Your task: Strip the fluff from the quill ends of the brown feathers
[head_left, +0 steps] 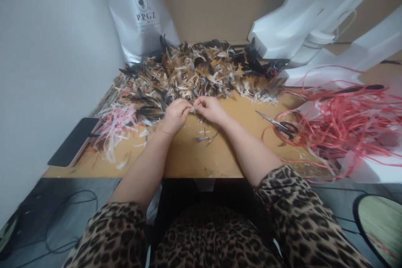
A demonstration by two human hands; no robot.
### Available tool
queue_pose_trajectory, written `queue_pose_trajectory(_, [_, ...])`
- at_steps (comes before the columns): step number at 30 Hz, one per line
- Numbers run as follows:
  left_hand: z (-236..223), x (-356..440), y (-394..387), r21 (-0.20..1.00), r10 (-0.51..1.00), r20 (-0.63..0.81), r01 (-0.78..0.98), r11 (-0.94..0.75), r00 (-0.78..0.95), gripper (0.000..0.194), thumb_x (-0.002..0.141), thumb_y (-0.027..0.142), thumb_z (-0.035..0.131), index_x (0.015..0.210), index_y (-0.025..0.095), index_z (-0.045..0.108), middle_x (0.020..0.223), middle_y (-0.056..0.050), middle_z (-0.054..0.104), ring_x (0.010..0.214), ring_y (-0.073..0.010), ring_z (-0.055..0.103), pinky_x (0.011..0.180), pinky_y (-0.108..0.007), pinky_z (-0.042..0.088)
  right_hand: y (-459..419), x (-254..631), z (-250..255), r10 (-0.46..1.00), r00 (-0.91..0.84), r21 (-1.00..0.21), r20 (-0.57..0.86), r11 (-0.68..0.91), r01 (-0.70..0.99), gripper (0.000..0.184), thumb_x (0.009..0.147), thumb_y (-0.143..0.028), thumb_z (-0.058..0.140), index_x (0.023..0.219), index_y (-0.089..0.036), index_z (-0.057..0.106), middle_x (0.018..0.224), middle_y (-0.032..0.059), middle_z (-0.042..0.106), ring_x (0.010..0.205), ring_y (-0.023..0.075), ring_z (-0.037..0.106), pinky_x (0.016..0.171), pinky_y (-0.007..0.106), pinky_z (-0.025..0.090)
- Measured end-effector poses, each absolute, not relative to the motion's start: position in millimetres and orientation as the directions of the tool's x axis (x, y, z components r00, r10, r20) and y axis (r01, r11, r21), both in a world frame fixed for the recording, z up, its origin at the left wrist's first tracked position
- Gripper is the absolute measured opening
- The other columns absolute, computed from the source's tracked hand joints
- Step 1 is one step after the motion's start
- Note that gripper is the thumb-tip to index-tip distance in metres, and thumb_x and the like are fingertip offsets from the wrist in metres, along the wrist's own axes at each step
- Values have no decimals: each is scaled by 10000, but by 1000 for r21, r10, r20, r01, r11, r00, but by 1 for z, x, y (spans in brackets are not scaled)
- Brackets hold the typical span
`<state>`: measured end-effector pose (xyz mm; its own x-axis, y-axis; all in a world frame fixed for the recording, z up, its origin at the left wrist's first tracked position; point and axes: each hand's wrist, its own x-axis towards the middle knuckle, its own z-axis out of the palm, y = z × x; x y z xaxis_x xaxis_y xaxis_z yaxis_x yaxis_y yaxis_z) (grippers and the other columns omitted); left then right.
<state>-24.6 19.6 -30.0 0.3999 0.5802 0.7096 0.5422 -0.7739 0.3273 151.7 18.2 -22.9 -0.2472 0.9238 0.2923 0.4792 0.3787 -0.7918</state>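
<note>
Left hand (176, 116) and right hand (210, 110): forearms reaching forward, converging, wrists bent inward, fingertips almost meeting; thumbs and forefingers pinching a small pale tuft (194, 110) between them; feather heap (194, 71) just beyond the fingers; scissors (279, 124) to their right; pink-and-white strips (114, 127) to their left

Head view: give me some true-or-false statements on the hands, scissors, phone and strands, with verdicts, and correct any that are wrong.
1. The left hand and right hand are close together in front of the feather pile. True.
2. The right hand holds the scissors. False: they lie on the table, to the right of that hand.
3. The phone lies at the table's left side. True.
4. The heap of red strands lies beside the phone. False: it is at the far right, beyond the scissors.
</note>
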Motion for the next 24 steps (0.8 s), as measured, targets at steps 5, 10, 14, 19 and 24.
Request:
queue_pose_trajectory(5, [-31, -25, 20, 303, 561, 731, 552, -777, 388, 146, 857, 171, 490, 785, 164, 617, 805, -64, 626, 801, -153, 576, 762, -291, 482, 17, 147, -25, 921, -181, -769, 344, 387, 508, 117, 731, -223, 538, 756, -159, 633, 607, -19, 573, 567, 101, 477, 583, 225, 337])
queue_pose_trajectory(10, [-32, -27, 21, 312, 573, 726, 561, -767, 380, 144, 861, 169, 467, 801, 170, 598, 835, -70, 616, 834, -160, 571, 779, -302, 474, 19, 146, -28, 922, -169, -807, 348, 387, 446, 234, 737, -262, 575, 935, -162, 649, 585, -41, 552, 554, 106, 475, 584, 226, 353])
queue_pose_trajectory(14, [-32, -27, 21, 315, 576, 729, 566, -761, 369, 144, 866, 177, 468, 801, 175, 596, 847, -66, 614, 840, -158, 572, 790, -300, 474, 18, 146, -27, 917, -183, -801, 355, 400, 445, 206, 752, -275, 569, 889, -167, 681, 609, -29, 580, 565, 104, 482, 589, 225, 354])
queue_pose_trajectory(19, [-31, -26, 19, 330, 580, 735, 562, -758, 351, 145, 866, 178, 482, 802, 175, 612, 843, -64, 621, 841, -155, 577, 782, -293, 478, 14, 145, -23, 901, -186, -753, 391, 429, 498, 162, 774, -262, 544, 788, -163, 671, 633, -8, 614, 578, 107, 495, 605, 229, 357])
queue_pose_trajectory(24, [-30, -25, 19, 354, 571, 757, 536, -766, 316, 147, 857, 180, 512, 791, 164, 642, 824, -64, 637, 823, -146, 596, 766, -284, 489, 10, 143, -20, 885, -181, -702, 429, 452, 550, 154, 797, -251, 528, 794, -169, 658, 666, 3, 634, 592, 116, 511, 628, 244, 362])
